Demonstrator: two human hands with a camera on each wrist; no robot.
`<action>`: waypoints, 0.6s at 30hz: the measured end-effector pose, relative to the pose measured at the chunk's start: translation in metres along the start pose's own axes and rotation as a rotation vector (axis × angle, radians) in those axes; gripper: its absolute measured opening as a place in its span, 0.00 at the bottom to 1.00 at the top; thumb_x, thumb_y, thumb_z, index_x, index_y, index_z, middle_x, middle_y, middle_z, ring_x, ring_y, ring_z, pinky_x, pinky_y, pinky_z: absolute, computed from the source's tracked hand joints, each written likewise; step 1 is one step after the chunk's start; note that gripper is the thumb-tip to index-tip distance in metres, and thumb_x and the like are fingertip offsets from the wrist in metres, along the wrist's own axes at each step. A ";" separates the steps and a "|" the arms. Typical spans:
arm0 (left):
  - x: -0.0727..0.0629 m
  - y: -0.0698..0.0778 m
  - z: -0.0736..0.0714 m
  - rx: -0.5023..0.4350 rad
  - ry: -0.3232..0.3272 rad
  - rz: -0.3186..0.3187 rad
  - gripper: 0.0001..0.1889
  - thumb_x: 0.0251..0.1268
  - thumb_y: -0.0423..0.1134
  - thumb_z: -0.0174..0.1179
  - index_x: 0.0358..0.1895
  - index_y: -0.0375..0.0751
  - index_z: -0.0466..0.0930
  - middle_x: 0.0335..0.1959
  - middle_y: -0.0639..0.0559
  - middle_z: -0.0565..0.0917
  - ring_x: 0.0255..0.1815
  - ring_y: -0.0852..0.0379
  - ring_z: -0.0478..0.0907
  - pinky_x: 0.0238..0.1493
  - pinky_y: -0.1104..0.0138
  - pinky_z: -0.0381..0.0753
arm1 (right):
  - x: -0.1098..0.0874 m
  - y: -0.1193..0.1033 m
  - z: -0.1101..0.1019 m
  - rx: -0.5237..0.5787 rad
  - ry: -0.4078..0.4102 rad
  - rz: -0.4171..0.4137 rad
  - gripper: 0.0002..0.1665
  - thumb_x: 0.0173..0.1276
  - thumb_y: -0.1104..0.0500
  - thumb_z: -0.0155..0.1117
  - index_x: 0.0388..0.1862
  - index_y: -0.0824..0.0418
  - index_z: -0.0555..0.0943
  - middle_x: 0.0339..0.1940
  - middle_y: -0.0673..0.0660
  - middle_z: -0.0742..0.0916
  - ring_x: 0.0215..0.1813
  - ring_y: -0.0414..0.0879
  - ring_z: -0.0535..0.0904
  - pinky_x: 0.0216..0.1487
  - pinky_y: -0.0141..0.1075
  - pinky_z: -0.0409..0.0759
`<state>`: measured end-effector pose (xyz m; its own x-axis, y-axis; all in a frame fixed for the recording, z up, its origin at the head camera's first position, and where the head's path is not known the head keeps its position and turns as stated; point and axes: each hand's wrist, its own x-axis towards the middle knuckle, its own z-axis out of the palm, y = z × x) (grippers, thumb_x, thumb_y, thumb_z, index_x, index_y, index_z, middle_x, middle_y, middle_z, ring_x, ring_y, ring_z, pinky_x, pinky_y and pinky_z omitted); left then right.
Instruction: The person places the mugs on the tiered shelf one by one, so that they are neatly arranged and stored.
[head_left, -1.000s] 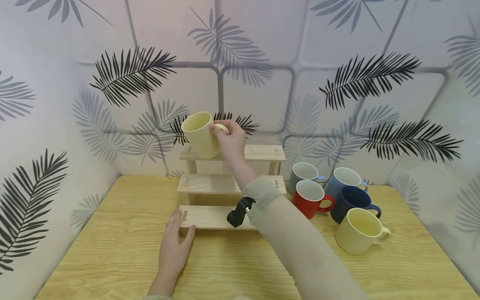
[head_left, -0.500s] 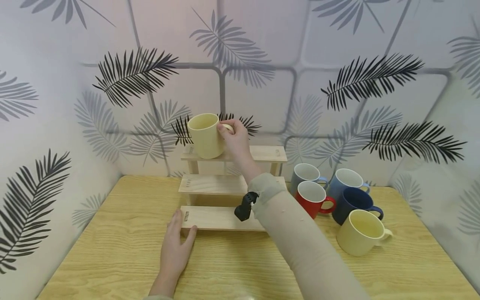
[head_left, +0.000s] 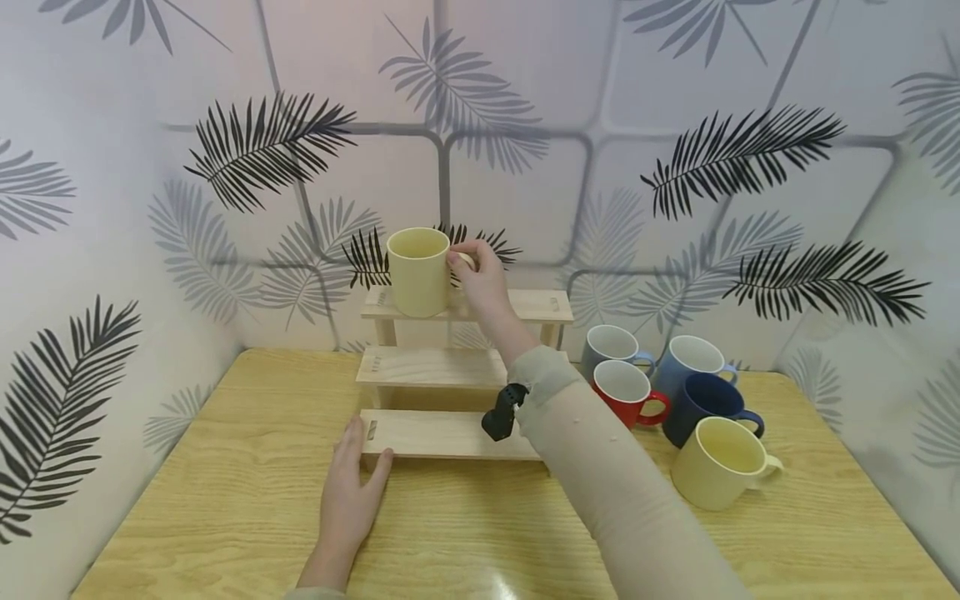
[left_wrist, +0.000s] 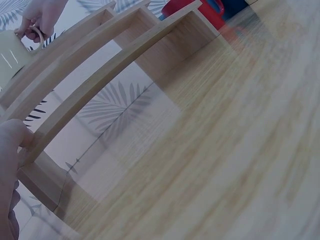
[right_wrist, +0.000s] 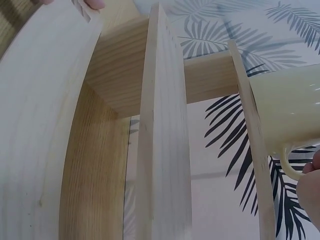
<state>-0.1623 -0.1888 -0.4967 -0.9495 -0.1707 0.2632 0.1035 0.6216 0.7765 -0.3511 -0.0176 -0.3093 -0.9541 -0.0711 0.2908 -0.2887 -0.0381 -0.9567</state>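
Rack [head_left: 427, 367]: my landmark; three wooden tiers stepping up toward the patterned wall [head_left: 517, 83], standing on the table [head_left: 217, 492].
Mug [head_left: 420, 283]: yellow, upright on the rack's top tier, left of its middle, handle toward the rack's right end.
Right hand [head_left: 483, 275]: I have thumb and fingers pinching the mug's handle, while the sleeve [head_left: 600, 467] crosses in front of the rack's right side.
Left hand [head_left: 351, 492]: I see it at the left end of the rack's lowest tier, thumb spread wide from the fingers, touching the board.
Right of rack: I count five upright mugs; grey [head_left: 600, 357] just beside it, red [head_left: 624, 396] in front of grey, light blue [head_left: 686, 358] and navy [head_left: 703, 407] farther out, a second yellow one [head_left: 716, 462] nearest me.
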 end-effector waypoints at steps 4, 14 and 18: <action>0.000 0.000 0.000 0.004 -0.008 -0.008 0.40 0.71 0.58 0.48 0.75 0.35 0.48 0.76 0.40 0.50 0.75 0.38 0.44 0.71 0.44 0.47 | 0.000 0.000 -0.005 -0.056 -0.030 -0.012 0.14 0.70 0.60 0.59 0.51 0.65 0.75 0.53 0.56 0.80 0.59 0.44 0.74 0.61 0.32 0.71; 0.001 0.001 0.000 -0.004 -0.012 -0.011 0.39 0.71 0.57 0.49 0.75 0.37 0.48 0.76 0.41 0.50 0.75 0.39 0.44 0.71 0.45 0.47 | -0.016 -0.006 -0.033 -0.344 -0.112 -0.087 0.31 0.71 0.49 0.59 0.69 0.57 0.68 0.68 0.54 0.70 0.69 0.48 0.63 0.69 0.41 0.61; 0.001 0.000 0.000 0.001 -0.012 -0.014 0.39 0.71 0.57 0.48 0.75 0.37 0.48 0.76 0.42 0.50 0.75 0.40 0.45 0.71 0.46 0.47 | -0.031 -0.005 -0.046 -0.363 -0.129 -0.107 0.31 0.70 0.49 0.60 0.70 0.55 0.68 0.69 0.53 0.69 0.70 0.50 0.62 0.70 0.44 0.59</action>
<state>-0.1630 -0.1887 -0.4961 -0.9544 -0.1703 0.2452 0.0898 0.6196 0.7798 -0.3240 0.0302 -0.3144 -0.9063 -0.2109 0.3663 -0.4167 0.3011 -0.8577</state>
